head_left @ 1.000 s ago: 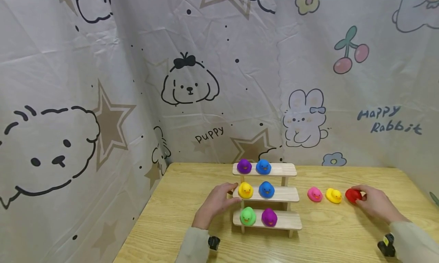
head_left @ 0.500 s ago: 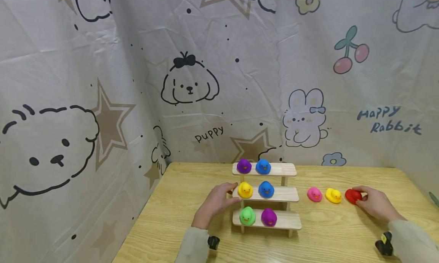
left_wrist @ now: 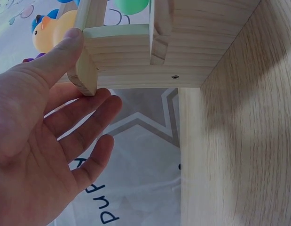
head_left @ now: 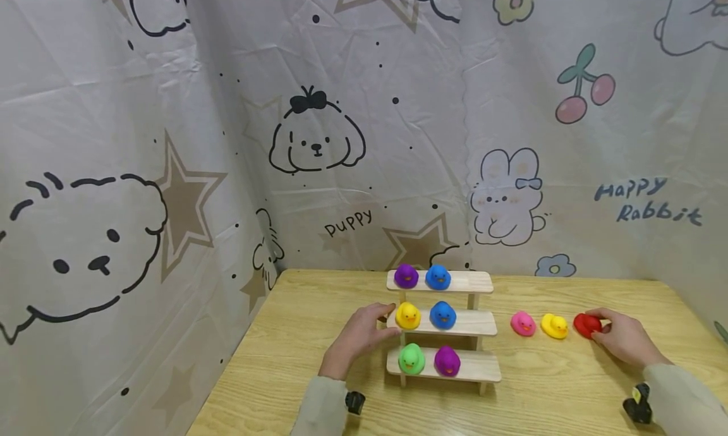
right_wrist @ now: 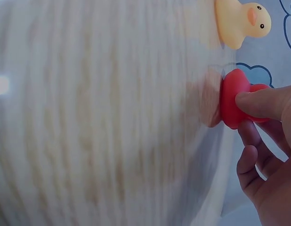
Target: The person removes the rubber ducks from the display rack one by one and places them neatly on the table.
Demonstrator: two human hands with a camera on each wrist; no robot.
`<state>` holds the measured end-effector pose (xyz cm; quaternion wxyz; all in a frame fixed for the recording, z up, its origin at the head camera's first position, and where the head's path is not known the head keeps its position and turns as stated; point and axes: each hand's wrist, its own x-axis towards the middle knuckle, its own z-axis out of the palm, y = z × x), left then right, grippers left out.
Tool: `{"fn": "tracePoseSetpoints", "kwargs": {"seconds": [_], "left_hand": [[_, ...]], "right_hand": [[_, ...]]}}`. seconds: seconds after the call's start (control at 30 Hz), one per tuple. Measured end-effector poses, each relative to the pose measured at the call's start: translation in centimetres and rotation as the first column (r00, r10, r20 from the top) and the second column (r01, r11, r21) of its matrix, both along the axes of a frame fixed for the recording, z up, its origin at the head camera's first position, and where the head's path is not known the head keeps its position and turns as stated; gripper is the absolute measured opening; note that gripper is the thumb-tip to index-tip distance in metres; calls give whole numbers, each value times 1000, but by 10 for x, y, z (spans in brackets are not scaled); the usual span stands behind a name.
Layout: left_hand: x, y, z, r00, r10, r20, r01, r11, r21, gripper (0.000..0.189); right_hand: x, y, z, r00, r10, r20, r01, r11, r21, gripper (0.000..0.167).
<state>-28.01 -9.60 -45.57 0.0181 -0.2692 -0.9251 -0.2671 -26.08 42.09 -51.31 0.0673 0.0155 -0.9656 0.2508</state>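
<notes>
My left hand (head_left: 361, 332) holds the left end of the middle tier of a three-tier wooden display stand (head_left: 476, 323). In the left wrist view the thumb lies along the board's end, with the index finger behind it. Off to the right, my right hand (head_left: 624, 340) pinches a red rubber duck (right_wrist: 233, 108) between thumb and fingers, low at the tabletop. Left of that duck sit a yellow duck (head_left: 554, 326) and a pink duck (head_left: 522, 323) on the table.
Each tier bears two ducks on its left part: purple (head_left: 406, 276) and blue (head_left: 438, 277) on top, yellow (head_left: 407, 316) and blue (head_left: 442, 315) in the middle, green (head_left: 411, 359) and purple (head_left: 447, 361) below. A printed curtain (head_left: 341, 57) hangs behind the wooden table (head_left: 284, 360).
The red duck has turned slightly in my right fingers, and the right wrist has shifted a little. My left hand stays on the stand.
</notes>
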Motion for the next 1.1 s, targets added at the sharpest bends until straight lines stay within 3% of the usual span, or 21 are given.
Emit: {"fn": "tracePoseSetpoints", "kwargs": {"seconds": [0.43,0.57,0.8,0.97,1.1], "left_hand": [[1,-1,0,1000,7,2,-7,1000,-4,57],[1,0,0,1000,7,6,-7,1000,-5,57],[1,0,0,1000,-1,2,1,1000,4,58],[0,0,-2,1000,-11,-26,11,1000,-4,57],[0,0,-1,1000,3,-1,-3,1000,0,57]], "right_hand": [[2,0,2,999,18,35,-19,1000,16,53],[7,-3,10,998,43,46,-46,998,49,62],[14,-16,27,997,50,-51,-43,989,142,56],[19,-35,42,996,56,-66,-47,990,133,53],[22,-53,55,993,78,-92,-65,989,129,51]]}}
